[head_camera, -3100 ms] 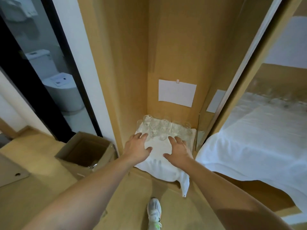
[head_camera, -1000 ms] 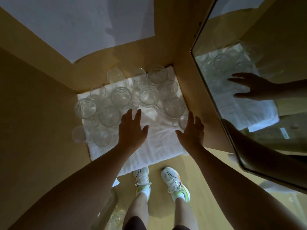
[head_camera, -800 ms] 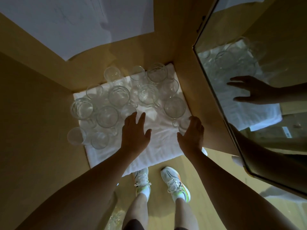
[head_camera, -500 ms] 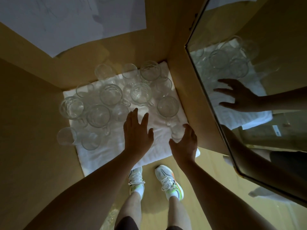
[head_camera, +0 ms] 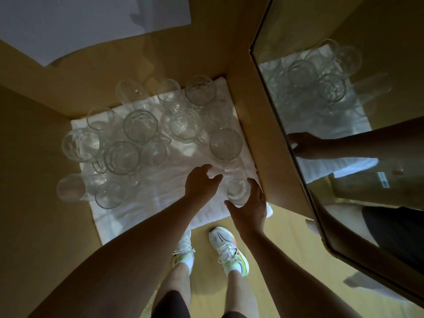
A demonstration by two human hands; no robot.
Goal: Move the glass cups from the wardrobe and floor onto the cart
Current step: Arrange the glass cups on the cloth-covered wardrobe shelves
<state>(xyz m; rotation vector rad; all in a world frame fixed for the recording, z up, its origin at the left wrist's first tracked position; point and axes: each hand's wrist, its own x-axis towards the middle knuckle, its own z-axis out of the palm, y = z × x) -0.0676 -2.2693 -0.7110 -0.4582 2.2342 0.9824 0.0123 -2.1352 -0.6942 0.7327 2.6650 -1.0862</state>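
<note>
Several clear glass cups (head_camera: 140, 125) and mugs stand on a white towel (head_camera: 160, 193) on the wardrobe floor. A large mug (head_camera: 226, 144) sits near the right wall. In front of it is a small glass cup (head_camera: 238, 191), still standing on the towel, with the fingers and thumb of my right hand (head_camera: 249, 208) curled around it. My left hand (head_camera: 202, 182) hovers just left of that cup, fingers apart, holding nothing. The cart is out of view.
Wooden wardrobe walls (head_camera: 259, 134) box in the towel on the left, back and right. A mirrored door (head_camera: 344, 125) on the right reflects the glasses and my arm. My two sneakers (head_camera: 227, 246) stand on the wooden floor below.
The camera went from standing height to looking straight down into the wardrobe. My right hand slid forward and closed around the small cup, and my left hand shifted right toward it.
</note>
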